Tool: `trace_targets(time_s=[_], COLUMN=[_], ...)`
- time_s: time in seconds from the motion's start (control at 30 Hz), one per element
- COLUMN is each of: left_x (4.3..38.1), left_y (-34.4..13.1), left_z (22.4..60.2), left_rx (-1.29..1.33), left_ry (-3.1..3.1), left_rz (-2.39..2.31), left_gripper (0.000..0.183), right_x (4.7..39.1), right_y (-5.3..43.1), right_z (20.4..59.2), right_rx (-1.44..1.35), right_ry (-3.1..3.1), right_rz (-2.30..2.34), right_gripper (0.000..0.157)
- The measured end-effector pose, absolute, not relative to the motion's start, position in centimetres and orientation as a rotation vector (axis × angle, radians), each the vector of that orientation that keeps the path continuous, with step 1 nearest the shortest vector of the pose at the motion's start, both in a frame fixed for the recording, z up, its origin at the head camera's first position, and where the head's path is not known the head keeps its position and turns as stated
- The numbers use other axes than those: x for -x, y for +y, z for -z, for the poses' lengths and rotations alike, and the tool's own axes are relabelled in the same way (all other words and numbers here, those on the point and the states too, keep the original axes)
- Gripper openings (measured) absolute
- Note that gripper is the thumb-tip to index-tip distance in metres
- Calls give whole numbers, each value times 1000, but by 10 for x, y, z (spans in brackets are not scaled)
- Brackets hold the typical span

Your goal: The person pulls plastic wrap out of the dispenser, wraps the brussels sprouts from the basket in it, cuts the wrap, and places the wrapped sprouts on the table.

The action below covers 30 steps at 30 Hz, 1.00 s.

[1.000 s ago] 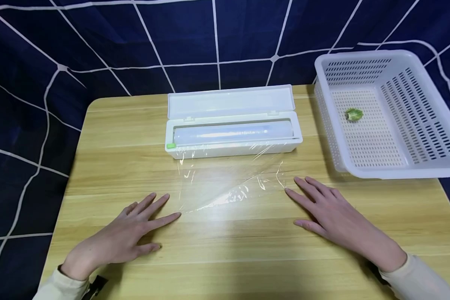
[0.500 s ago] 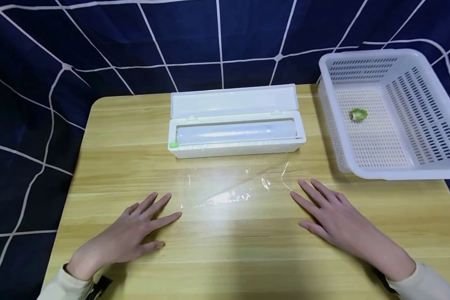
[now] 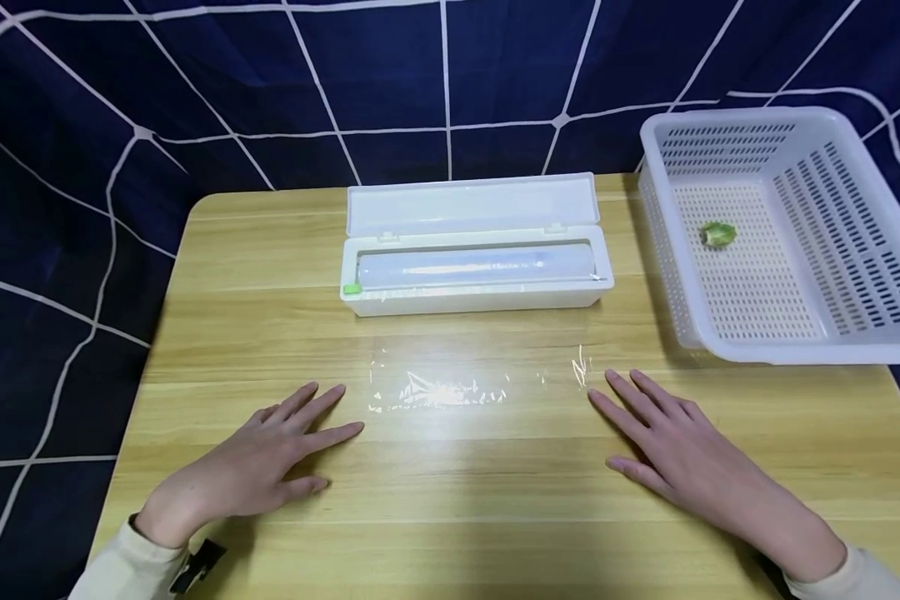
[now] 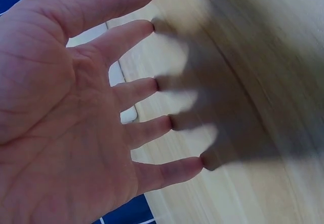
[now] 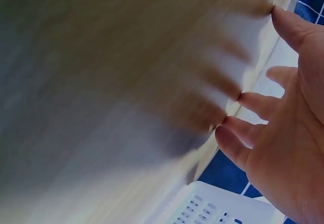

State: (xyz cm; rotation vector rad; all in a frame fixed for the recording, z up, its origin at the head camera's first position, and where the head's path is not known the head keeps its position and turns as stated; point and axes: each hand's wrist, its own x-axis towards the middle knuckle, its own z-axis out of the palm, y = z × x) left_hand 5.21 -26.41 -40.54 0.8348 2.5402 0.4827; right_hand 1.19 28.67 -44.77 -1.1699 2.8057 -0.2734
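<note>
A clear sheet of plastic wrap (image 3: 442,392) lies on the wooden table between my hands, seen mainly by its glints. Its far end, hard to make out, runs toward a white wrap dispenser box (image 3: 472,302) with the lid up and a roll of plastic wrap (image 3: 472,265) inside. My left hand (image 3: 258,467) is spread with fingertips on the table, just left of the sheet's near corner. On the other side my right hand (image 3: 682,450) rests likewise, its index fingertip by the sheet's right edge. Whether either hand touches the film is unclear. Both palms show in the wrist views.
A green slider (image 3: 352,288) sits at the dispenser's left end. At the right stands a white slotted plastic basket (image 3: 802,350) holding one small green vegetable piece (image 3: 718,234). Dark blue cloth with white grid lines (image 3: 390,92) hangs behind the table (image 3: 450,517).
The film's diagonal crease has disappeared and its glints have shifted; its near edge looks slightly farther from me. My hands have spread marginally apart, while the view has drifted a little.
</note>
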Motion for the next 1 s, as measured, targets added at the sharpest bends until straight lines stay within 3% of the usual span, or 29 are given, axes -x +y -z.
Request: trace_targets(time_s=[0.23,0.73,1.0], left_x=[-50,-42,-35], left_y=[-263,-262,-261], left_z=[406,404,409], left_rx=[-847,-832,-779], left_ry=[2533,2622,2664], left_rz=[-482,-472,-507], left_gripper=[68,55,54], right_x=[-14,-1,5], right_y=[289,291,290], right_z=[444,436,431], right_rx=[1167,1154,1052], right_ry=[2799,2827,2855], right_rz=[339,490,543], right_gripper=[86,79,86])
